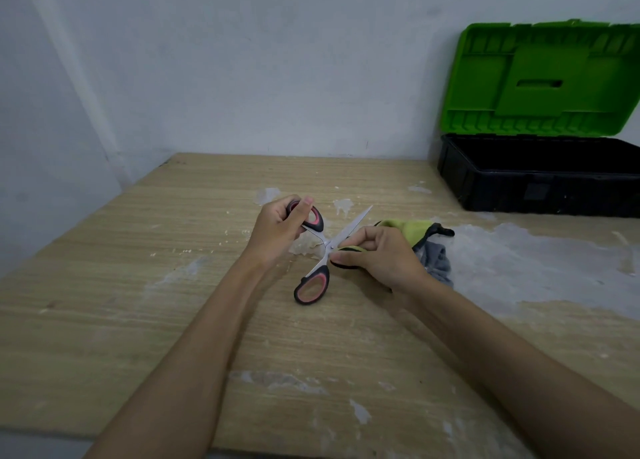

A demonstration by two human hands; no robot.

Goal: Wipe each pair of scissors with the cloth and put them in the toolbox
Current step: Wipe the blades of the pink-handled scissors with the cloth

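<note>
near table (104,320); left hand (277,230) grips scissors (325,247) handle, right hand (377,258) pinches cloth (415,232) on blade; stiff, sharp, likely light.

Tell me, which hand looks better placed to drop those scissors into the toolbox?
Probably the left hand: it already grips a handle of the scissors. The right hand holds the cloth, though the toolbox sits on its side.

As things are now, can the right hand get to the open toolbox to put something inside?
Probably yes. The toolbox stands open beyond the right hand, its lid up, and the table between them looks bare. But that hand grips the cloth against the scissors.
</note>
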